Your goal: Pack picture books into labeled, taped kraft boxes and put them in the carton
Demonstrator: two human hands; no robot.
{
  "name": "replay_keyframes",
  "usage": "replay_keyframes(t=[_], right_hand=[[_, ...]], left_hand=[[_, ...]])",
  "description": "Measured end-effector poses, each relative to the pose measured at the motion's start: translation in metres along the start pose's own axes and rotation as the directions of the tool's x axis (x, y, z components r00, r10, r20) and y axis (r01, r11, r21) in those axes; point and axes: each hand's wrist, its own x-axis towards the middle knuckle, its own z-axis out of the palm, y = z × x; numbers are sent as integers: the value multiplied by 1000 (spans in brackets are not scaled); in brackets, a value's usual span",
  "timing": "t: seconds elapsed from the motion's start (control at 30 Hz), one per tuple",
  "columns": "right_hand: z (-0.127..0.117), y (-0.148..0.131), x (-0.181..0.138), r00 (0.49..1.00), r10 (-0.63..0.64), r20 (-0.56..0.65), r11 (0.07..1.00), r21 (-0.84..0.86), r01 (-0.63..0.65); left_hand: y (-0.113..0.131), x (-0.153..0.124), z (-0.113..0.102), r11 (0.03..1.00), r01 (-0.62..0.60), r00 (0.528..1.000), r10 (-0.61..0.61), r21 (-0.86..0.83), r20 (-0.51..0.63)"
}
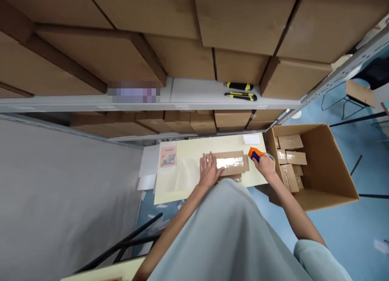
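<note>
A flat cardboard box (231, 162) with shiny clear tape along its top lies on the pale yellow tabletop (182, 183). My left hand (209, 170) rests on the box's left end, fingers spread. In my right hand (265, 166) is an orange and blue tape dispenser (257, 154), gripped just beyond the box's right end and apart from it. A short flap (246, 162) sticks out at that end. Part of another taped carton (236, 178) shows at the near side, partly hidden by my clothing.
To the right, a large open carton (322, 163) holds several small taped boxes (290, 142). Cardboard boxes fill the shelves (194, 95) ahead, where two yellow-black utility knives (240, 96) lie. A white label pad (251, 139) and a pink printed packet (168, 155) are on the table.
</note>
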Motion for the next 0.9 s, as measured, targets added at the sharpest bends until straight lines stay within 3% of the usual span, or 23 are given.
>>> replay_keyframes(t=[0.07, 0.17, 0.23, 0.3, 0.43, 0.5, 0.57, 0.67, 0.73, 0.9], right_hand=[[-24, -2, 2, 998, 11, -59, 999, 37, -9], [-64, -19, 8, 994, -32, -107, 993, 111, 44], [-88, -39, 13, 979, -142, -146, 975, 152, 164], [-111, -62, 20, 924, -316, -216, 922, 161, 353], [-154, -116, 45, 726, -583, -365, 761, 66, 645], [-176, -145, 60, 665, -632, -398, 721, 12, 693], [-197, -175, 74, 636, -661, -400, 704, -35, 710], [-223, -214, 89, 662, -665, -345, 724, -82, 685], [-233, -232, 96, 699, -645, -309, 751, -88, 654], [-238, -252, 114, 752, -606, -260, 788, -68, 612]], left_hand=[[15, 10, -14, 985, -134, 987, 124, -109, -98], [41, 32, -47, 915, -336, 927, 278, -223, -253], [56, 48, -74, 873, -427, 875, 333, -234, -353], [66, 64, -104, 847, -486, 825, 363, -217, -434], [62, 98, -154, 870, -467, 777, 318, -159, -543], [52, 117, -172, 908, -396, 782, 255, -137, -569], [40, 135, -186, 941, -311, 798, 181, -136, -575], [29, 150, -203, 964, -223, 825, 109, -143, -555], [26, 145, -211, 963, -236, 827, 130, -128, -547], [23, 96, -209, 925, -359, 779, 222, -127, -586]])
